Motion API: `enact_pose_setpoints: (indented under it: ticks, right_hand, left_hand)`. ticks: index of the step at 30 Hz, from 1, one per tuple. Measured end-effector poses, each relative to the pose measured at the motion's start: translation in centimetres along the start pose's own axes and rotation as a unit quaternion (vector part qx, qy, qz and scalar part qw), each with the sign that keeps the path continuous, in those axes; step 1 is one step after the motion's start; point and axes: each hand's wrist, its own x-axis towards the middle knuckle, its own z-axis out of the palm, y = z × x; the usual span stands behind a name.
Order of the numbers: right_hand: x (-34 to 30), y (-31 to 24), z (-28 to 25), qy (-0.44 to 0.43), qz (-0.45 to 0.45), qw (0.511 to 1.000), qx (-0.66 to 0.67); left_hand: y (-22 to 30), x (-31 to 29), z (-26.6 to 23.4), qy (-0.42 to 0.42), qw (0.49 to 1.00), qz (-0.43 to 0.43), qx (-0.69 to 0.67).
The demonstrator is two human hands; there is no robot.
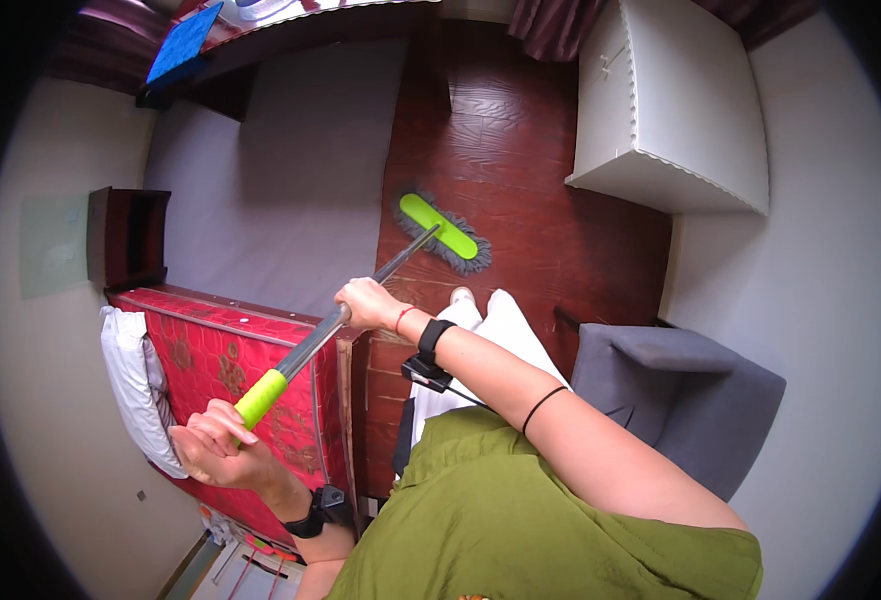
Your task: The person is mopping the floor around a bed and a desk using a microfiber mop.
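A dust mop (440, 228) with a bright green plate and grey fringe lies on the dark red wooden floor (520, 240), close to the edge of a grey carpet. Its metal pole slants down toward the lower left and ends in a green grip. My left hand (222, 442) is closed around that green grip, over the red mattress. Farther along the pole, my right hand (368, 303) is wrapped round the metal part, near the mattress corner. Both wrists wear black straps with small devices.
The bed's red patterned mattress (220, 350) with a white pillow (140, 370) is at left. A grey armchair (675, 400) stands at right, a white cabinet (670, 110) beyond it. Grey carpet (310, 190) spreads left of the wood, with a dark nightstand (128, 236) by the wall.
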Motion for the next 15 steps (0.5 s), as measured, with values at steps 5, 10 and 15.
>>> enact_pose_setpoints:
  ticks: [5, 10, 15]
  right_hand:
    - [-0.7, -1.4, 1.4, -0.006, -0.006, 0.999, 0.051]
    - [-7.4, 1.3, 0.0, 0.042, 0.062, 0.997, -0.006]
    - [-17.2, 7.9, -3.9, 0.070, 0.140, 0.983, -0.099]
  left_hand:
    - [-0.1, 1.0, -1.5, -0.032, 0.998, 0.015, -0.051]
    - [-1.2, -1.6, 0.2, -0.082, 0.984, -0.045, -0.151]
    - [-3.6, -9.3, 3.8, -0.211, 0.935, -0.161, -0.234]
